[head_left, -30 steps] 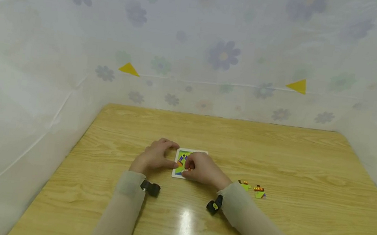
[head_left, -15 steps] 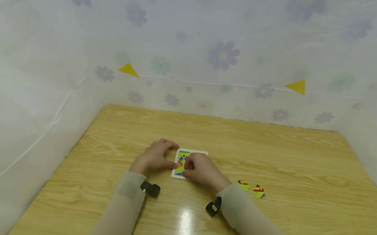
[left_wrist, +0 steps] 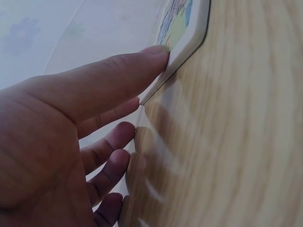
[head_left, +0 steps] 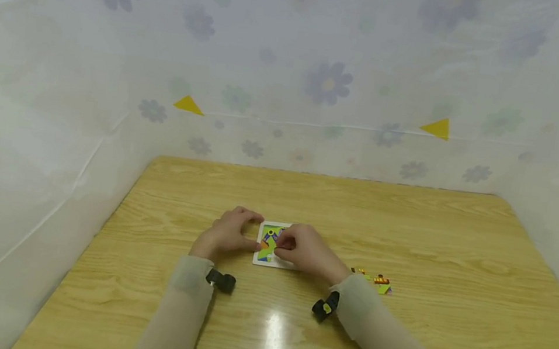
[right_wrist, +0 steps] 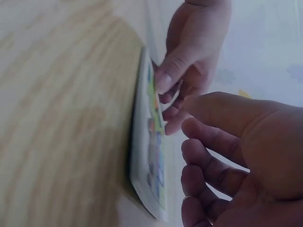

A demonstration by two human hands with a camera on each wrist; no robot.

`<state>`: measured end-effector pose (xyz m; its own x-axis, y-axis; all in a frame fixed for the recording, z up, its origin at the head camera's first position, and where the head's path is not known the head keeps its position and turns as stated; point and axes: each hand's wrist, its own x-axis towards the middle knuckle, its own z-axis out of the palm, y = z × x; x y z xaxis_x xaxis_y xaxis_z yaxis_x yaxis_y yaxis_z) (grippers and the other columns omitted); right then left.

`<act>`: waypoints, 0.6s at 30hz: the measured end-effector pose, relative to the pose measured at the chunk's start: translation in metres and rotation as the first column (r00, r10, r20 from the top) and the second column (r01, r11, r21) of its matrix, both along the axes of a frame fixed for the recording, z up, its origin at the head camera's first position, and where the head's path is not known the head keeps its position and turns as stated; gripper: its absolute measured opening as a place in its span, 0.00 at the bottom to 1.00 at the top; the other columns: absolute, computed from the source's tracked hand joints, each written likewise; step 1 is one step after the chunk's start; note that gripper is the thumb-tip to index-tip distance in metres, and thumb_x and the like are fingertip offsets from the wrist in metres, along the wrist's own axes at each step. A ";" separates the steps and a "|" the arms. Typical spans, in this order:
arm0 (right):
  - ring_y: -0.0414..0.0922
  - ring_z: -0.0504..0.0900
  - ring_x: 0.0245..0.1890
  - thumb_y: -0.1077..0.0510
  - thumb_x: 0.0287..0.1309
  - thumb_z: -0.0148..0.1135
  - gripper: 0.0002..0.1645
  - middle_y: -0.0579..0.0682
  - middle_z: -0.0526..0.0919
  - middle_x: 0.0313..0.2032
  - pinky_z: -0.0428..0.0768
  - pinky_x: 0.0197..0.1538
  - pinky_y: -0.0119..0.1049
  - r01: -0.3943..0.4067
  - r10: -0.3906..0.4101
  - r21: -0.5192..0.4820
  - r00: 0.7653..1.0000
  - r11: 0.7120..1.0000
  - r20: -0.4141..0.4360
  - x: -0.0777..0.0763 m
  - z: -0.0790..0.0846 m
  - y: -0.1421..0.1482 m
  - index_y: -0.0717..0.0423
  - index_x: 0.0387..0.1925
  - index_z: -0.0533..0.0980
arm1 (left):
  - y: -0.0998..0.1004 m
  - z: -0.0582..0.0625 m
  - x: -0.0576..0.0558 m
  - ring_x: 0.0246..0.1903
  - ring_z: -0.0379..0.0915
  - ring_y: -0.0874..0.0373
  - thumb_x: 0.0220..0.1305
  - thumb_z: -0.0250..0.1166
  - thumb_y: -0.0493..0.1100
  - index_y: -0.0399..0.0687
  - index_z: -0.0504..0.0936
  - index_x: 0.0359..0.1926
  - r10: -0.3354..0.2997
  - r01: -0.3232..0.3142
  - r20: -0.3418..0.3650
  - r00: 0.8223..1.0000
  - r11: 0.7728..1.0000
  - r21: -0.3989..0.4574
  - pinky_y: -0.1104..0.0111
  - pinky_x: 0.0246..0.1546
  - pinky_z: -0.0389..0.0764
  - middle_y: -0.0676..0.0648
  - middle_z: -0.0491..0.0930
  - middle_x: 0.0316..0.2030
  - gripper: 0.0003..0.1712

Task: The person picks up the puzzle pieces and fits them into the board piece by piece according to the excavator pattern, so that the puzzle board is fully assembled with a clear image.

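A small puzzle board with a white rim and a colourful picture lies on the table. My left hand rests at its left side, the thumb straight on the rim and the index fingertip by the far corner. Over the board, my right hand pinches a thin puzzle piece between thumb and index finger; only a pale edge of the puzzle piece shows in the right wrist view. A whitish patch of the board appears just below those fingertips. The right hand's other fingers are loosely bent.
Two loose puzzle pieces, one a green and red puzzle piece, lie right of the board, partly behind the right wrist. The wooden table is bordered by flower-patterned white sheeting at the back and sides.
My right hand has shifted slightly right and up from the board, uncovering more of its picture and a whitish patch. The left hand stays in place at the rim.
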<state>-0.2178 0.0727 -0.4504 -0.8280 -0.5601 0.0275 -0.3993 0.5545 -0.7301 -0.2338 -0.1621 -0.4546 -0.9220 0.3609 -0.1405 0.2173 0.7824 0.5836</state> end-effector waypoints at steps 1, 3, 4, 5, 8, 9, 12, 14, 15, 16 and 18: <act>0.39 0.78 0.31 0.59 0.58 0.70 0.02 0.42 0.80 0.31 0.78 0.37 0.35 0.005 -0.005 -0.010 1.000 1.000 0.009 0.000 0.002 0.003 0.52 0.32 0.83 | 0.000 0.000 0.000 0.65 0.58 0.45 0.55 0.75 0.55 0.57 0.75 0.65 0.000 0.000 0.000 1.000 1.000 0.003 0.43 0.61 0.60 0.49 0.66 0.65 0.36; 0.39 0.78 0.32 0.59 0.58 0.70 0.02 0.42 0.80 0.32 0.78 0.37 0.35 0.012 -0.011 -0.021 1.000 1.000 0.011 0.001 0.007 0.009 0.53 0.34 0.84 | 0.001 0.000 0.000 0.64 0.59 0.45 0.55 0.75 0.55 0.57 0.75 0.65 0.002 -0.002 -0.004 1.000 1.000 0.006 0.44 0.61 0.61 0.49 0.67 0.65 0.36; 0.39 0.78 0.32 0.59 0.58 0.71 0.03 0.42 0.81 0.32 0.78 0.37 0.36 0.012 -0.012 -0.031 1.000 0.999 0.008 0.001 0.009 0.012 0.53 0.34 0.84 | 0.001 0.000 0.000 0.64 0.59 0.45 0.55 0.75 0.54 0.56 0.75 0.64 0.001 -0.001 -0.009 1.000 1.000 0.008 0.44 0.61 0.62 0.48 0.67 0.64 0.36; 0.40 0.78 0.32 0.59 0.58 0.71 0.03 0.41 0.81 0.31 0.78 0.37 0.37 0.013 -0.013 -0.035 1.000 0.999 0.003 0.002 0.010 0.015 0.53 0.34 0.84 | 0.001 0.000 0.000 0.64 0.60 0.45 0.54 0.76 0.54 0.56 0.75 0.64 0.003 -0.003 -0.011 1.000 1.000 0.008 0.44 0.61 0.62 0.48 0.68 0.64 0.37; 0.40 0.77 0.33 0.58 0.58 0.71 0.03 0.41 0.81 0.32 0.77 0.38 0.37 0.023 -0.024 -0.040 1.000 0.999 -0.015 0.002 0.014 0.026 0.51 0.34 0.84 | 0.000 0.000 0.000 0.63 0.60 0.46 0.53 0.76 0.56 0.57 0.75 0.65 0.010 -0.010 -0.007 1.000 1.000 0.001 0.46 0.61 0.62 0.49 0.68 0.63 0.38; 0.41 0.77 0.33 0.58 0.58 0.71 0.03 0.40 0.81 0.32 0.77 0.38 0.38 0.026 -0.027 -0.039 0.999 0.999 -0.023 0.003 0.015 0.029 0.50 0.35 0.84 | 0.000 0.000 0.000 0.63 0.60 0.45 0.53 0.76 0.56 0.57 0.75 0.65 0.012 -0.012 -0.006 1.000 1.000 0.003 0.46 0.61 0.63 0.49 0.68 0.63 0.38; 0.41 0.76 0.33 0.57 0.59 0.70 0.03 0.40 0.80 0.32 0.76 0.38 0.39 0.039 -0.040 -0.034 0.999 0.999 -0.036 0.006 0.017 0.041 0.49 0.36 0.83 | 0.001 0.000 0.000 0.63 0.60 0.45 0.52 0.77 0.55 0.57 0.75 0.65 0.017 -0.017 -0.002 1.000 1.000 0.009 0.46 0.61 0.63 0.48 0.68 0.63 0.38; 0.41 0.76 0.34 0.56 0.61 0.69 0.04 0.40 0.80 0.33 0.77 0.39 0.40 0.046 -0.047 -0.029 0.998 0.999 -0.042 0.008 0.019 0.049 0.50 0.37 0.83 | 0.002 0.000 0.001 0.63 0.59 0.44 0.52 0.77 0.54 0.57 0.75 0.65 0.020 -0.020 0.004 1.000 1.000 0.015 0.46 0.61 0.62 0.48 0.67 0.64 0.38; 0.41 0.77 0.34 0.57 0.61 0.68 0.05 0.40 0.80 0.33 0.77 0.39 0.40 0.050 -0.051 -0.030 0.998 0.998 -0.045 0.010 0.020 0.054 0.51 0.38 0.83 | 0.002 0.000 0.001 0.64 0.59 0.44 0.52 0.77 0.54 0.57 0.75 0.65 0.018 -0.018 0.004 1.000 1.000 0.017 0.45 0.61 0.62 0.48 0.67 0.64 0.38; 0.41 0.77 0.35 0.57 0.61 0.68 0.05 0.41 0.80 0.34 0.77 0.40 0.40 0.053 -0.055 -0.031 0.997 0.998 -0.046 0.011 0.021 0.058 0.52 0.39 0.83 | 0.002 0.000 0.001 0.64 0.59 0.44 0.52 0.77 0.54 0.57 0.75 0.65 0.017 -0.017 0.005 1.000 1.000 0.018 0.45 0.61 0.62 0.48 0.67 0.64 0.38; 0.41 0.77 0.35 0.56 0.62 0.68 0.07 0.41 0.80 0.34 0.77 0.40 0.41 0.064 -0.065 -0.028 0.997 0.998 -0.045 0.013 0.023 0.068 0.54 0.40 0.83 | 0.002 0.001 0.001 0.64 0.58 0.44 0.53 0.77 0.53 0.57 0.75 0.65 0.015 -0.015 0.004 1.000 1.000 0.021 0.44 0.61 0.61 0.48 0.67 0.65 0.37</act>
